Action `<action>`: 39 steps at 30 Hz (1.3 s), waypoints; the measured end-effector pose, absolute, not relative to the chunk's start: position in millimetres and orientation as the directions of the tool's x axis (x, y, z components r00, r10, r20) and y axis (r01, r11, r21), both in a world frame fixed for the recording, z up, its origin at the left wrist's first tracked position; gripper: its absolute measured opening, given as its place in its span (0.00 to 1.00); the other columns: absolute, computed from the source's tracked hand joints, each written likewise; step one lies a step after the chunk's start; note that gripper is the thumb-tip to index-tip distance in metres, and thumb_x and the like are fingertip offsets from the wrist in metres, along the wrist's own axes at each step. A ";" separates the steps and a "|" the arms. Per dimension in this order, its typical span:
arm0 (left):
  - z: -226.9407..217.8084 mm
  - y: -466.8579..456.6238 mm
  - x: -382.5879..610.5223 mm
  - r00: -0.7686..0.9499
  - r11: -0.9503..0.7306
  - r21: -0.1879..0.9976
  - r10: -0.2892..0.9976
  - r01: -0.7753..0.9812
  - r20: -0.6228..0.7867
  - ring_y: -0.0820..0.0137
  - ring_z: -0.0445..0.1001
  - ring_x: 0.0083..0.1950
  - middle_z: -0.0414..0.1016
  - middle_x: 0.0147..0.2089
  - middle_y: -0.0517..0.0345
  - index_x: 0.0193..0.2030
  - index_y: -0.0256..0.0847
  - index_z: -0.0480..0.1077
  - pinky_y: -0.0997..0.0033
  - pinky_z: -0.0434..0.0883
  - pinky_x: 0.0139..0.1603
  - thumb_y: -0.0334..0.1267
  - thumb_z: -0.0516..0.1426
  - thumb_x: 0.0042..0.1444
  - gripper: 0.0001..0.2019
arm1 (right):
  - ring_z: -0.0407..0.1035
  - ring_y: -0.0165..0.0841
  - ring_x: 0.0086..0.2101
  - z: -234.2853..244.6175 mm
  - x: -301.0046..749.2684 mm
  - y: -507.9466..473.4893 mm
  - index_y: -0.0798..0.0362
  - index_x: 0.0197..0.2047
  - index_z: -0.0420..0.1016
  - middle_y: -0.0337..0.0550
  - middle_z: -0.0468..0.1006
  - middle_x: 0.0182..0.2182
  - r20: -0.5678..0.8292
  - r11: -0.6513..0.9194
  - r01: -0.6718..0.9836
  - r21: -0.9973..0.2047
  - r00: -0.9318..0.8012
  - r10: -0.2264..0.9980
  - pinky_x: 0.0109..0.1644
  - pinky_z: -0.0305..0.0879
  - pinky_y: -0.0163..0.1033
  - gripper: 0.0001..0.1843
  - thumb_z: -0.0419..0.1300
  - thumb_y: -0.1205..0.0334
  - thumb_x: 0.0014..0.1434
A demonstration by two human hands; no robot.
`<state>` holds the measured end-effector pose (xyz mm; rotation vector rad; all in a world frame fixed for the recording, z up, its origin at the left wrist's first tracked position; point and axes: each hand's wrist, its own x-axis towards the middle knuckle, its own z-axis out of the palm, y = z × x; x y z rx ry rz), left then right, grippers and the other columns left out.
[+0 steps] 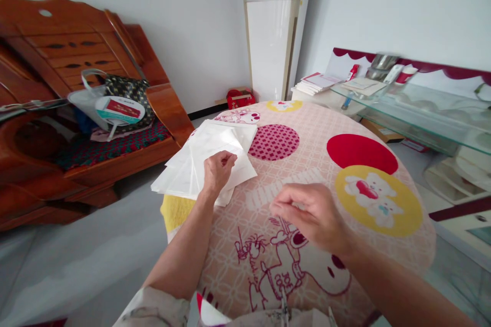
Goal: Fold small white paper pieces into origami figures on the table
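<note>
My left hand (218, 171) is closed in a loose fist over a fanned pile of white paper sheets (178, 168) on the left of the round table. Whatever its fingers may hold is hidden. My right hand (310, 212), fingers curled together in a pinch, hovers over the patterned tablecloth (264, 204); I cannot make out anything in it. Between the hands runs a row of pale white strips (286, 187); whether they lie on the cloth or are printed on it, I cannot tell.
A wooden bench (169, 107) stands left, with a hand fan (120, 111) and bags on it. At the right, a glass shelf (422, 117) carries papers and containers. Behind the table are a tall white air conditioner (268, 46) and a red bag (240, 98).
</note>
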<state>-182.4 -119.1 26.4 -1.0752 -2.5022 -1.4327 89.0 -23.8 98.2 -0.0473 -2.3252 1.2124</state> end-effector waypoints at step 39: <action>44.9 -128.5 -172.6 -0.652 0.241 0.609 0.369 0.756 0.663 0.69 0.79 0.34 0.80 0.33 0.54 0.33 0.39 0.76 0.69 0.76 0.40 0.41 0.57 0.63 0.12 | 0.67 0.32 0.27 26.6 -39.1 13.7 0.53 0.27 0.76 0.37 0.72 0.22 0.273 0.301 -0.040 -0.953 -0.545 0.793 0.31 0.64 0.35 0.13 0.60 0.53 0.55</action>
